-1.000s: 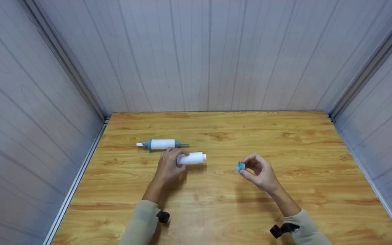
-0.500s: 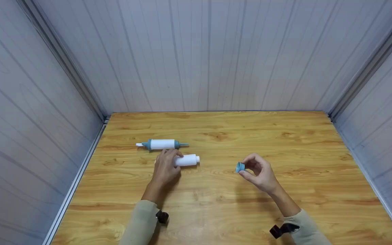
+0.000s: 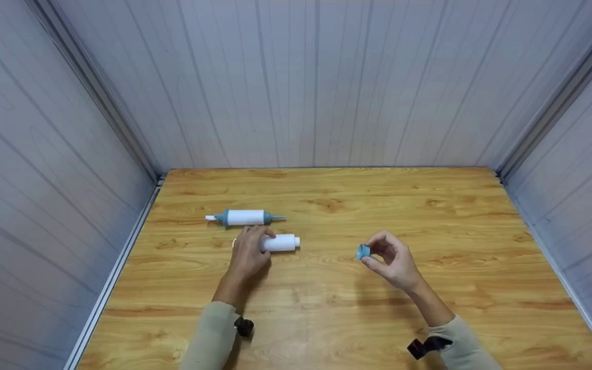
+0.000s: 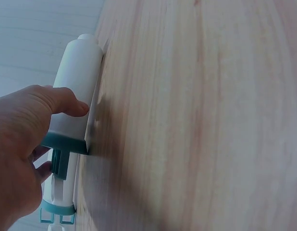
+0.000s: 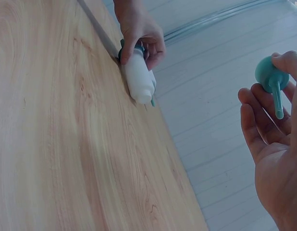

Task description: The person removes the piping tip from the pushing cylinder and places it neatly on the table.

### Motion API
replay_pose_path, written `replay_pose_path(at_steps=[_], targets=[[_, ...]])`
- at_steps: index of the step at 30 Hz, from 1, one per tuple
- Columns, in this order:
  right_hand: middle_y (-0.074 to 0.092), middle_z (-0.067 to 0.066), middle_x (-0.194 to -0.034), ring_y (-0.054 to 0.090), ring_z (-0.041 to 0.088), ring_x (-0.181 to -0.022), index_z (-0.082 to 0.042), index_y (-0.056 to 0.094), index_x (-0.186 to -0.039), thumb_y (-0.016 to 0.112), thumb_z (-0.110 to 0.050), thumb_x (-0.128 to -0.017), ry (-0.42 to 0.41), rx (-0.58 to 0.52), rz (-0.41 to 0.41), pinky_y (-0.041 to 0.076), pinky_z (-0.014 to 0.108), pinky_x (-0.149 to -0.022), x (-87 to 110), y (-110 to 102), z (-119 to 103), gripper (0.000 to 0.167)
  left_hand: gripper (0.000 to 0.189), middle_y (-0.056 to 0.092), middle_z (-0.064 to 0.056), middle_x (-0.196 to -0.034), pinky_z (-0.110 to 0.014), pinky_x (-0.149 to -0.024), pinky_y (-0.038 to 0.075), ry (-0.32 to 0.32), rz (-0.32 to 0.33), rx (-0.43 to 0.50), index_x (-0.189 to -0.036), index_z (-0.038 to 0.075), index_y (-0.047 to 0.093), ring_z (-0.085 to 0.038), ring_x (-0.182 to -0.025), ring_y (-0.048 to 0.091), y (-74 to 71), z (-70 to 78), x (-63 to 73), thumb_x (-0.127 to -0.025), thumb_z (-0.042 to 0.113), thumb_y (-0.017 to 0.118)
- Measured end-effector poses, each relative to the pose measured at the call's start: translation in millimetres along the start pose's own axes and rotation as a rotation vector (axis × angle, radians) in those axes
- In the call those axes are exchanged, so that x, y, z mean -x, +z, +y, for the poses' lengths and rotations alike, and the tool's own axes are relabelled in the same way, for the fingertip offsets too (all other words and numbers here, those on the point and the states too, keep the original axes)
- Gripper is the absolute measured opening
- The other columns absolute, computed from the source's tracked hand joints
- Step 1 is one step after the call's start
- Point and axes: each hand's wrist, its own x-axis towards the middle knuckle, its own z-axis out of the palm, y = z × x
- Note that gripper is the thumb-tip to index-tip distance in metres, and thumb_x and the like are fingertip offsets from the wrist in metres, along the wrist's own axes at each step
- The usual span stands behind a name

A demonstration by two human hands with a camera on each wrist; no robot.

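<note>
My left hand [image 3: 247,255] grips a white syringe barrel [image 3: 281,242] from above, thumb and fingers round its side. The barrel lies along the tabletop, its narrow end pointing right. In the left wrist view a teal collar [image 4: 67,142] and a plunger handle stick out behind that hand. My right hand [image 3: 394,263] pinches a teal nozzle [image 5: 271,79] above the table, well apart from the barrel. The nozzle has a round cap and a thin spout; in the head view its open end faces left.
Just behind my left hand lies a whole syringe [image 3: 245,217], white with teal ends and a thin spout pointing right. The wooden table [image 3: 327,318] is bounded by pale panel walls [image 3: 296,92] at the back and both sides.
My left hand has moved slightly left and lowered the barrel to the table, its narrow end shifting left. The right hand and the nozzle have stayed in place.
</note>
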Motion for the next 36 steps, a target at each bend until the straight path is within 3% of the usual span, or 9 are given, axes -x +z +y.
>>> replay_pose_path(at_steps=[15,24,30,36], targets=[[0.076,-0.009,-0.113,0.076,0.002,-0.104,0.025,0.055,-0.114,0.062,0.032,-0.088,0.000,0.000,0.002,0.064,0.018,-0.092,1.1,1.1,0.4,0.028,0.041,0.075,-0.014,-0.136,-0.066,-0.110,0.055,0.059,0.021,0.062,-0.114,0.014,0.076,-0.042,-0.130,0.064,-0.8,-6.8,3.8,-0.081,-0.005,0.089],[0.076,-0.006,-0.113,0.076,0.004,-0.102,0.024,0.056,-0.114,0.063,0.031,-0.088,-0.021,-0.011,-0.003,0.064,0.019,-0.090,-0.1,1.8,2.1,0.028,0.040,0.075,-0.013,-0.136,-0.064,-0.112,0.054,0.049,0.018,0.073,-0.116,0.014,0.076,-0.040,-0.129,0.063,-2.4,-6.0,4.9,-0.083,-0.001,0.092],[0.076,-0.008,-0.113,0.075,0.002,-0.103,0.024,0.056,-0.115,0.064,0.030,-0.089,0.015,-0.004,-0.002,0.064,0.018,-0.091,1.0,0.7,1.6,0.028,0.041,0.075,-0.015,-0.138,-0.064,-0.113,0.053,0.068,0.019,0.069,-0.118,0.014,0.077,-0.041,-0.130,0.063,-4.2,-5.0,6.3,-0.083,0.002,0.093],[0.076,-0.008,-0.112,0.075,0.002,-0.102,0.026,0.056,-0.115,0.064,0.031,-0.089,0.014,-0.002,0.011,0.063,0.018,-0.091,-0.6,-5.2,3.6,0.028,0.045,0.074,-0.016,-0.136,-0.066,-0.113,0.052,0.120,0.040,0.075,-0.124,0.013,0.077,-0.041,-0.133,0.063,-9.2,-5.1,6.5,-0.083,0.005,0.095]])
